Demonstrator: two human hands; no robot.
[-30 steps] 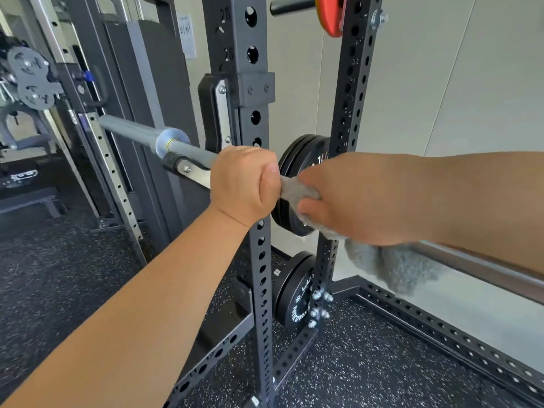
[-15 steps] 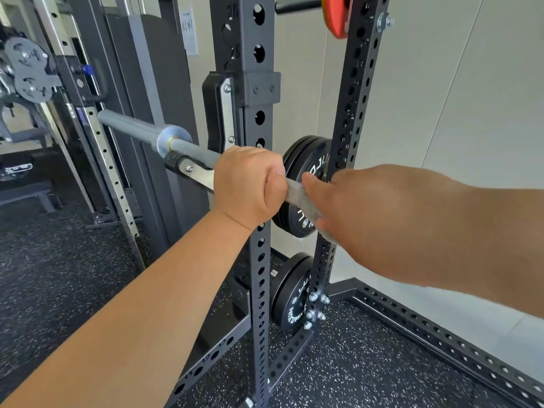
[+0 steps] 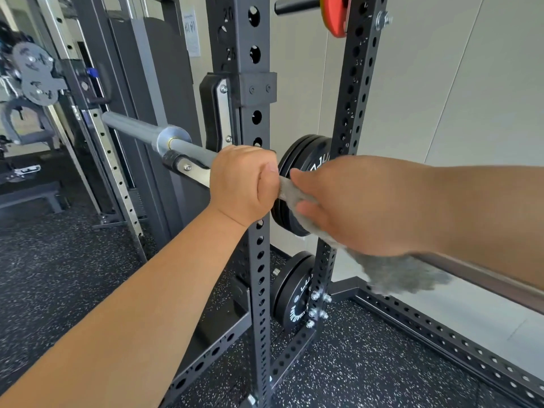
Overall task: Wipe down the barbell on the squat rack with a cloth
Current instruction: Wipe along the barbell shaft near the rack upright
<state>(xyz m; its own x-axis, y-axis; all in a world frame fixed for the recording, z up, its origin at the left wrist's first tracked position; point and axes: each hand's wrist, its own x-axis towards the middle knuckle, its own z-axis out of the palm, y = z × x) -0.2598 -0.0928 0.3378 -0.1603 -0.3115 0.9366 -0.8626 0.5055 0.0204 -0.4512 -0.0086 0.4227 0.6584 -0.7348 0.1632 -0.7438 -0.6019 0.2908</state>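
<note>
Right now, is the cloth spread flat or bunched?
Bunched: the right hand grips the cloth around the barbell, its loose end hanging.

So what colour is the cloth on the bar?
Grey, a fuzzy cloth, seen best in the head view.

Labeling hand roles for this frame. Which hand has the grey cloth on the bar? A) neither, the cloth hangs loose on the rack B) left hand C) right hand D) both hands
C: the right hand wraps the grey cloth around the barbell, its loose end hanging below, while the left hand has a bare closed grip on the bar beside it.
</note>
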